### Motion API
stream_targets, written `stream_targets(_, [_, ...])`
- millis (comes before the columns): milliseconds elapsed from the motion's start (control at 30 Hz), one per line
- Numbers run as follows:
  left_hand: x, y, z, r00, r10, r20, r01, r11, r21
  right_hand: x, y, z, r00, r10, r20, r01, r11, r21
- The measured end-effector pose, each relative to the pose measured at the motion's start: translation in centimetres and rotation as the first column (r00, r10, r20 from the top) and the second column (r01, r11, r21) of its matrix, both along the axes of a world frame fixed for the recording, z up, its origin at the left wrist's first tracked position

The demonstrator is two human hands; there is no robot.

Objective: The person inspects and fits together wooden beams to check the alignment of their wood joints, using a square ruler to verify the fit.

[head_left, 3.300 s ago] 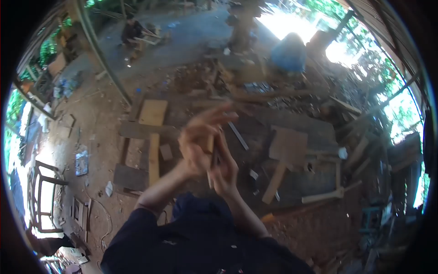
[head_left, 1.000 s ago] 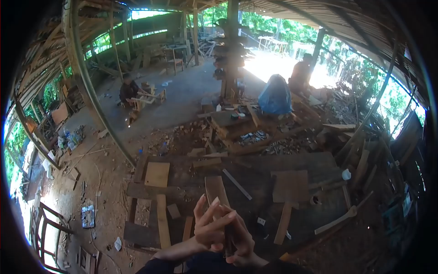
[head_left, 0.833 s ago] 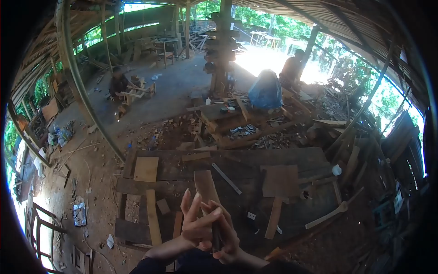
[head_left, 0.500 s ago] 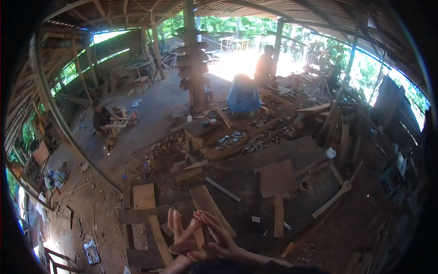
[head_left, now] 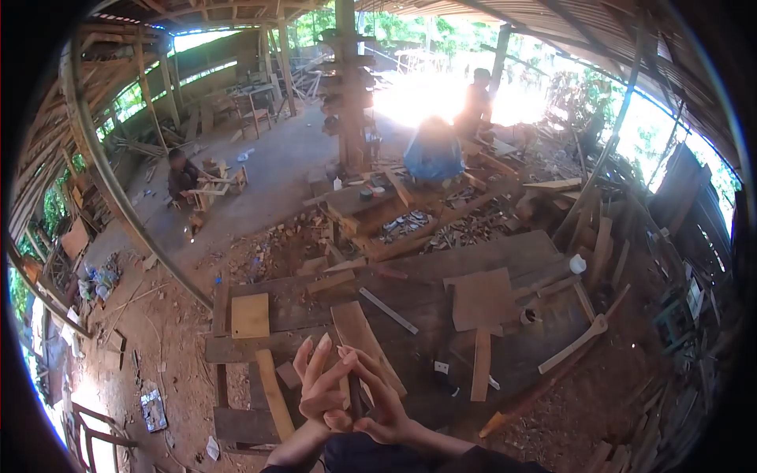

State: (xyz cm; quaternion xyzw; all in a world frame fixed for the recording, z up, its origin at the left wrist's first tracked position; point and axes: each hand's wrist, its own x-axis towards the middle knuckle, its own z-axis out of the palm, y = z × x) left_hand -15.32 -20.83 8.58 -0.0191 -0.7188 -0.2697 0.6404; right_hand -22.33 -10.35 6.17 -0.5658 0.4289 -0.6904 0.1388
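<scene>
My left hand and my right hand are raised close together over the near edge of the workbench. Between them stands a small narrow piece of wood, largely covered by the fingers and thumbs. Several left fingers reach upward, somewhat apart, while the right fingers lean in along the other side and meet them near the top. Just beyond lies a wide wooden board. Left of my hands are a long wood strip and a square light board.
A metal ruler, a flat brown panel and a white cup lie on the bench. Beyond are a wooden post, a blue-covered object and two people, one seated. Wood scraps litter the ground.
My hands have risen slightly and turned, still together around the wood piece. The head view has shifted, so the far scene sits higher and more to the right.
</scene>
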Motion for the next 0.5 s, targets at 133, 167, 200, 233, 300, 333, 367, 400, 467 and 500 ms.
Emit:
stream_targets(133, [0.5,-0.7,-0.6,0.999,0.032,0.023,-0.032,0.999,-0.002,-0.4,0.2,-3.4,0.998,-0.031,0.054,0.021,0.984,0.174])
stream_targets(167, [0.3,-0.6,-0.4,1.0,0.012,0.011,-0.012,1.0,-0.014,-0.7,0.2,-4.1,0.998,-0.05,0.043,0.042,0.986,0.162])
stream_targets(200, [0.4,-0.4,-0.2,1.0,0.019,0.018,-0.019,1.0,0.006,-0.9,0.2,-4.8,0.997,-0.044,0.057,0.032,0.98,0.195])
stream_targets(233, [0.4,-0.2,-0.1,0.999,0.027,0.034,-0.028,0.999,0.031,-0.8,0.3,-4.1,0.996,-0.036,0.08,0.016,0.972,0.234])
stream_targets(300, [0.2,0.0,0.1,0.998,-0.009,0.06,0.007,0.999,0.032,-1.0,0.6,-2.6,0.996,-0.02,0.089,0.004,0.984,0.18])
stream_targets(333, [0.5,0.2,0.1,0.995,-0.029,0.092,0.026,0.999,0.034,-0.6,0.7,-1.0,0.995,0.011,0.101,-0.024,0.992,0.125])
stream_targets(367, [0.5,0.3,0.2,0.995,-0.03,0.097,0.027,0.999,0.035,-0.4,0.7,0.4,0.994,0.01,0.106,-0.024,0.992,0.126])
stream_targets(400, [0.3,0.4,0.3,0.994,-0.071,0.086,0.068,0.997,0.034,-0.3,0.8,1.7,0.998,0.016,0.069,-0.02,0.998,0.065])
stream_targets(467, [0.3,0.4,0.4,0.982,-0.169,0.083,0.167,0.986,0.025,-0.1,0.9,2.9,1.0,0.011,0.022,-0.011,1.0,-0.003])
stream_targets(500, [-0.1,0.4,0.5,0.982,-0.176,0.073,0.175,0.984,0.015,0.0,0.8,3.1,0.999,-0.032,-0.024,0.031,0.999,-0.044])
